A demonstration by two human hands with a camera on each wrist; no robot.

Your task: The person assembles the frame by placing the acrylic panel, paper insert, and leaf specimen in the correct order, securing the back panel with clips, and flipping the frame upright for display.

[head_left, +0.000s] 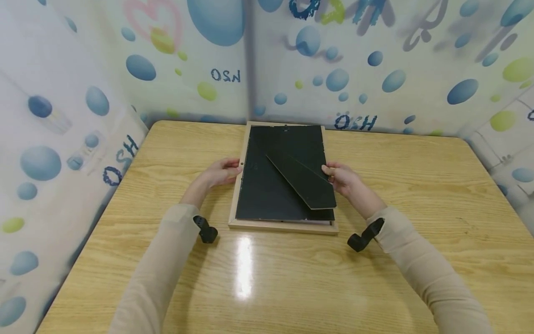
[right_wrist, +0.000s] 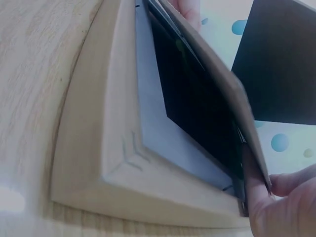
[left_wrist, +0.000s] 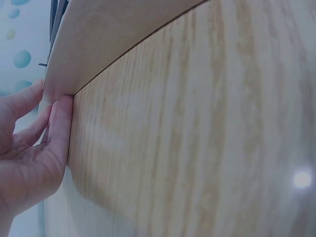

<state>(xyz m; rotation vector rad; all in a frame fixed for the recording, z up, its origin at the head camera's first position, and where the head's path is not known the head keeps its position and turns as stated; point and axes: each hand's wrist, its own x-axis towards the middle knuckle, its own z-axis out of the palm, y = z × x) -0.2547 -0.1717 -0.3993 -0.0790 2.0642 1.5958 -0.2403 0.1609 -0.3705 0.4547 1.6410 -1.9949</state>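
Observation:
A light wooden picture frame (head_left: 283,226) lies face down on the table. Its black backing board (head_left: 264,195) carries a stand leg (head_left: 306,183) that slants to the lower right. My left hand (head_left: 221,172) holds the frame's left side, thumb near the upper edge, fingertips low by the tabletop. My right hand (head_left: 344,180) pinches the board's right edge between thumb and finger. In the right wrist view the board (right_wrist: 222,81) is tilted up from the frame, and a pale border around a dark area (right_wrist: 192,108) shows beneath it. The frame's front is hidden.
The wooden table (head_left: 396,269) meets a wall (head_left: 354,93) with printed blue and green dots just behind the frame. A black wrist camera (head_left: 206,230) is strapped to the left wrist, another camera (head_left: 365,235) to the right.

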